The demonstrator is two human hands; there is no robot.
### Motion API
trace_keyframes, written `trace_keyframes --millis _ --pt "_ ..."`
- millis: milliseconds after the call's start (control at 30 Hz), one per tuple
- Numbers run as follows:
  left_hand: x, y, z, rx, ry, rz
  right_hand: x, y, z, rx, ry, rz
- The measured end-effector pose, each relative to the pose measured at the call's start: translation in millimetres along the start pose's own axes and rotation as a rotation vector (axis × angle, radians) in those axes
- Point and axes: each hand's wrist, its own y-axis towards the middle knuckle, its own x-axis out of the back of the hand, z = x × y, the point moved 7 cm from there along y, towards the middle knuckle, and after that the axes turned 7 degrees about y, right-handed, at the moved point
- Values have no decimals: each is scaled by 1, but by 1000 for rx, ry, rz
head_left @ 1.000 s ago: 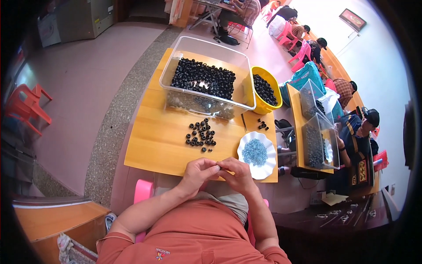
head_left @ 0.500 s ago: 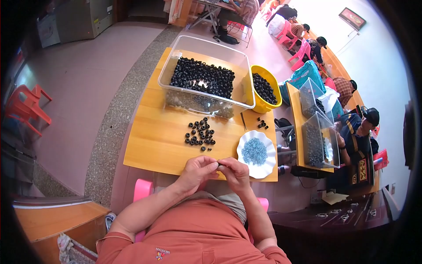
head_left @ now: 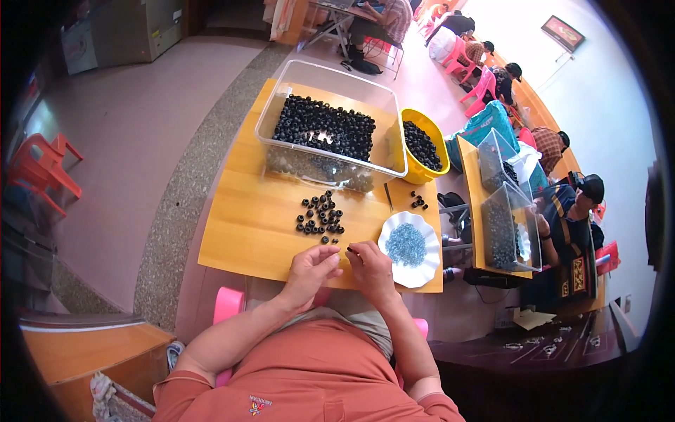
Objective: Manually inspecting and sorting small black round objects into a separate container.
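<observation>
My left hand (head_left: 311, 275) and my right hand (head_left: 372, 267) are held close together, a small gap apart, over the near edge of the wooden table. Between the right fingertips sits a small black piece (head_left: 350, 250). The left thumb and forefinger are pinched together; whatever may be between them is too small to make out. Just beyond the hands lies a loose group of small round black parts (head_left: 320, 214) with holes. At the right, a white scalloped plate (head_left: 388, 269) holds many tiny clear blue pieces (head_left: 406, 243).
A clear plastic bin (head_left: 281, 116) of black parts stands at the back, beside a yellow bucket (head_left: 427, 173) of more. Several black pieces (head_left: 418, 201) and a thin dark tool (head_left: 389, 197) lie near the plate. People work at tables (head_left: 477, 232) to the right.
My hands have drawn slightly apart after being together at the black piece. It stays in the right fingertips, and the right hand has shifted a little away from me.
</observation>
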Motion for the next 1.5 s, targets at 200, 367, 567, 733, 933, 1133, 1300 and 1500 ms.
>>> trace_keyframes --millis 200,367,567,733,933,1133,1300,1500 --pt "-3 1 -1 -59 -21 -20 -21 7 -16 -6 -199 110" --pt "1 2 2 -37 -78 -3 -12 7 -6 -15 -178 14" --pt "-1 0 2 -4 -77 -3 44 -25 6 31 -325 -160" --pt "-5 -1 7 -8 -53 27 80 -41 -16 -62 -488 -129" --pt "-9 -4 14 18 22 52 79 -44 -35 -236 -545 86" --pt "-10 -6 18 52 7 58 75 -47 -49 -271 -512 120" --pt "-11 -5 19 51 1 63 76 -38 -43 -235 -473 102" --pt "-13 -8 19 77 -2 63 78 -39 -63 -298 -377 63"
